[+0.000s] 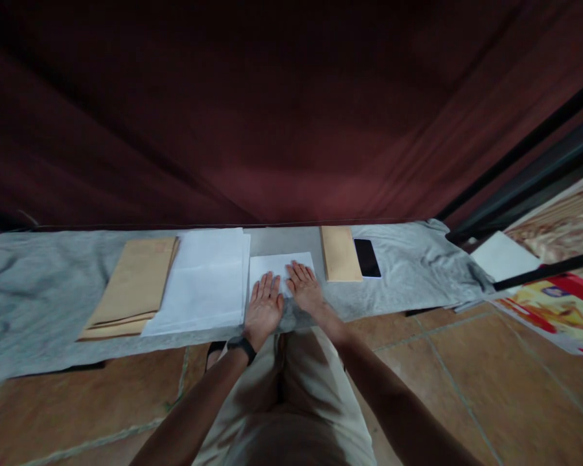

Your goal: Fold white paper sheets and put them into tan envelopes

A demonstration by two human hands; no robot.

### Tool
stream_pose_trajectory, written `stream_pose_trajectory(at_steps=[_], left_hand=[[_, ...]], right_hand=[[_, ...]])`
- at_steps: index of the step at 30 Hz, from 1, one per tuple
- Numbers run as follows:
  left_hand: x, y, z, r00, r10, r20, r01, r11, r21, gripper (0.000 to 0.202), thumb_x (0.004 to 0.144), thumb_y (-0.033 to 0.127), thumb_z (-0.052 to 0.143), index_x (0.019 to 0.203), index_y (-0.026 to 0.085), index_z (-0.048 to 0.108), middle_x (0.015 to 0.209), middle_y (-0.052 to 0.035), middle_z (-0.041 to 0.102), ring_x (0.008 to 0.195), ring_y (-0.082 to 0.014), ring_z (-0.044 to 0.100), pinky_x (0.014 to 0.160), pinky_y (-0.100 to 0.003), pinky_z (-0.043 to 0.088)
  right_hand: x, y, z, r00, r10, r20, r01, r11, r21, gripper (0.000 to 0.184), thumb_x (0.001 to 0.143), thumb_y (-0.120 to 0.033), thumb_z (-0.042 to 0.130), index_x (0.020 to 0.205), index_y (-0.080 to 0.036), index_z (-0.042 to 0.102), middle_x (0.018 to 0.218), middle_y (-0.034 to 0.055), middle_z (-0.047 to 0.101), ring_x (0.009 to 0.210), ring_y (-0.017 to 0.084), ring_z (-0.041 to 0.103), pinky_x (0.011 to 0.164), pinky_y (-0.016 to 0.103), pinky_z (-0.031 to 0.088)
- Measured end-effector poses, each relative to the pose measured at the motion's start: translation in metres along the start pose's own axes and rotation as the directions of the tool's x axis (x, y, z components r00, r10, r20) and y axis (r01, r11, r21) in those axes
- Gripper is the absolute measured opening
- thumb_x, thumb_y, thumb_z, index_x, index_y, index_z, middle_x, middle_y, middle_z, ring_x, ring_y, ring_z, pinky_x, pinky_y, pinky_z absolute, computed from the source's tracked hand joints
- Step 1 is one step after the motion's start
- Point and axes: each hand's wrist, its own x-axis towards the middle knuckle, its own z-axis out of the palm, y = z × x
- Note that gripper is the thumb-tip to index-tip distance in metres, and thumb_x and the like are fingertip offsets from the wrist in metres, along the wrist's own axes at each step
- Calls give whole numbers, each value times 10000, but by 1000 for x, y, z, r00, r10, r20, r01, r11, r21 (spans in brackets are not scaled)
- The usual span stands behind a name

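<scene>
A small white sheet of paper (272, 263), perhaps folded, lies on the grey cloth in front of me. My left hand (265, 304) rests palm down on its left part, fingers stretched out. On its right part my right hand (304, 285) lies flat, fingers slightly spread. Neither hand grips anything. Just left of the sheet is a stack of larger white paper (201, 278). Beyond that stack sit several large brown envelopes (138, 278), overlapping. Right of my hands there is a smaller brown envelope or stack of them (341, 254), with a dark phone (368, 258) beside it.
A grey cloth (418, 265) covers the long narrow surface. Behind it hangs a dark red curtain (282, 129). At the right are dark bars (554, 268), a white flat piece (505, 259) and a red-yellow printed box (558, 304). Tiled floor (447, 382) lies below.
</scene>
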Motion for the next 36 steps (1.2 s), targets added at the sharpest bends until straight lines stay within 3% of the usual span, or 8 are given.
stream_pose_trajectory(at_steps=[9, 13, 15, 19, 23, 30, 36], left_hand=[[0, -4, 1, 1000, 17, -10, -17, 1000, -26, 570, 1004, 308, 352, 1535, 104, 379, 1618, -169, 332, 1516, -287, 286, 1228, -502, 282], [1, -3, 0, 1000, 21, -23, -21, 999, -27, 563, 1004, 307, 349, 1529, 109, 391, 1616, -166, 335, 1518, -284, 280, 1226, -506, 287], [1, -3, -1, 1000, 18, -21, -19, 1000, -24, 555, 999, 303, 354, 1515, 108, 418, 1613, -164, 345, 1517, -288, 282, 1226, -506, 285], [1, -2, -2, 1000, 15, 7, -15, 1000, -18, 565, 983, 274, 346, 1492, 44, 432, 1581, -189, 398, 1514, -297, 287, 1227, -509, 284], [0, -2, 0, 1000, 8, 20, -8, 1000, -16, 600, 984, 295, 333, 1496, -13, 395, 1555, -212, 429, 1513, -300, 286, 1233, -502, 271], [1, -3, 1, 1000, -6, 8, 6, 999, -45, 606, 983, 312, 331, 1531, 57, 366, 1597, -169, 373, 1521, -276, 276, 1237, -503, 265], [2, -2, -1, 1000, -4, 27, 4, 1000, -21, 603, 986, 314, 328, 1511, 23, 387, 1596, -188, 373, 1519, -279, 283, 1239, -481, 261]], right_hand=[[37, 20, -3, 995, 98, 10, -97, 994, -52, 524, 1063, -365, 352, 1538, -150, 406, 1604, 120, 370, 1483, 270, 355, 1225, 474, 239], [44, 18, -4, 984, 175, -16, -176, 984, -36, 529, 1062, -346, 327, 1527, -110, 417, 1593, 150, 380, 1482, 280, 354, 1226, 501, 230], [44, 10, -2, 991, 132, -7, -132, 991, -7, 522, 1062, -332, 323, 1527, -116, 419, 1596, 136, 381, 1486, 267, 349, 1229, 485, 236], [39, -11, 7, 991, -109, 74, 104, 992, 75, 480, 1070, -340, 328, 1510, -197, 454, 1593, 56, 409, 1475, 198, 372, 1235, 412, 256], [38, -19, 9, 979, -177, 100, 170, 983, 71, 470, 1077, -373, 331, 1500, -220, 468, 1606, 40, 384, 1479, 202, 366, 1241, 424, 239], [47, -8, 4, 998, -54, 34, 54, 999, 4, 480, 1068, -377, 364, 1515, -221, 447, 1602, 71, 389, 1477, 215, 369, 1237, 439, 235], [40, 3, 2, 998, 58, -33, -59, 998, -11, 515, 1063, -368, 363, 1529, -154, 420, 1582, 138, 407, 1468, 242, 385, 1218, 471, 265]])
